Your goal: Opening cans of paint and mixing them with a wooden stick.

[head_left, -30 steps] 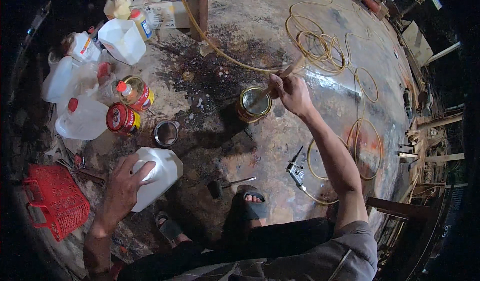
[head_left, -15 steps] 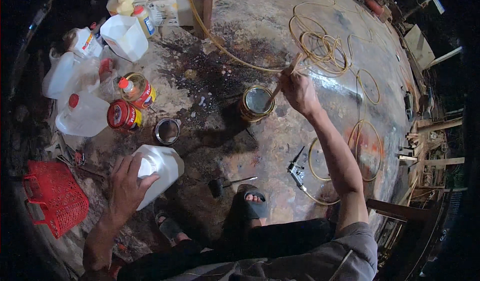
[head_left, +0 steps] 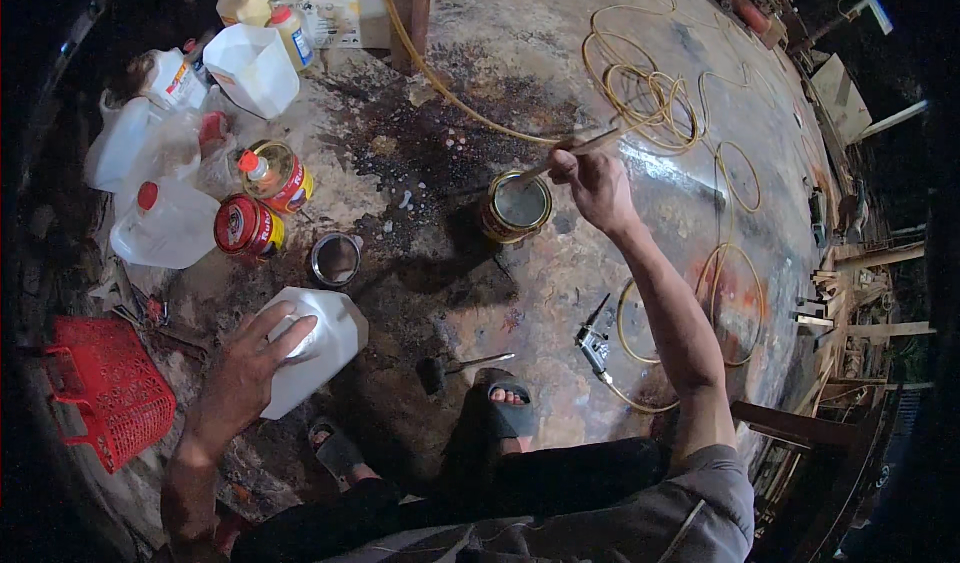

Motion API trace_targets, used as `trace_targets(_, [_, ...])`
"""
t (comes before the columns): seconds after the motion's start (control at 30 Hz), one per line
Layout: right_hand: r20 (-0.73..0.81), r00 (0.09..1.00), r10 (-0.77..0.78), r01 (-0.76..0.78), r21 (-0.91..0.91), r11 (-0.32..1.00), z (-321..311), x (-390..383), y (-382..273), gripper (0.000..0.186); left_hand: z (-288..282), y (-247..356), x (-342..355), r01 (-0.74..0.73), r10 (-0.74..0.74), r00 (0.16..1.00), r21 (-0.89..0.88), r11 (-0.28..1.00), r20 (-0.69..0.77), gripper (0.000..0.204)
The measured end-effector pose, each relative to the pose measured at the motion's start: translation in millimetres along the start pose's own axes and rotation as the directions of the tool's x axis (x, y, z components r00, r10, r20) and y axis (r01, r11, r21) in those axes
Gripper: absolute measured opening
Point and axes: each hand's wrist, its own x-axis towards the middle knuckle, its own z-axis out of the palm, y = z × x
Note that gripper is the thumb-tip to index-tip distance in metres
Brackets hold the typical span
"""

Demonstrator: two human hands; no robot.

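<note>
My right hand (head_left: 602, 191) is closed around a wooden stirring stick (head_left: 600, 141). The stick slants down to the left, its lower end at the mouth of an open can (head_left: 517, 206) with grey liquid inside. My left hand (head_left: 245, 358) curls over the top of a white plastic jug (head_left: 318, 358), fingers and thumb around its cap, most of which they hide. Beyond the jug a small round tin (head_left: 336, 261) sits on the floor. To its left stand a red-and-yellow tin (head_left: 246, 225) and a clear container with a red nozzle (head_left: 280, 175).
A spray gun (head_left: 592, 348) lies at the right on its yellow hose (head_left: 645, 103), which coils farther back. A dark-headed mallet (head_left: 432, 375) lies by my right foot. Far left are a red basket (head_left: 115, 388) and several jugs (head_left: 165, 225). A post (head_left: 410, 13) rises at the back.
The stick has tipped from steep to flatter, and its lower end has moved left across the can. My left hand's fingers have shifted over the jug's cap.
</note>
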Motion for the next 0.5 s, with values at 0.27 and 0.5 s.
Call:
trace_targets(0.27, [-0.051, 0.998, 0.022, -0.031, -0.197, 0.980, -5, -3, 10, 0.028, 34, -5, -3, 0.200, -0.262, 0.923, -0.231, 0.952, -0.281, 0.061])
trace_targets(0.5, [-0.083, 0.990, 0.110, -0.121, -0.140, 0.983, -7, -3, 7, 0.032, 35, -12, -2, 0.127, -0.168, 0.938, -0.151, 0.980, -0.302, 0.056])
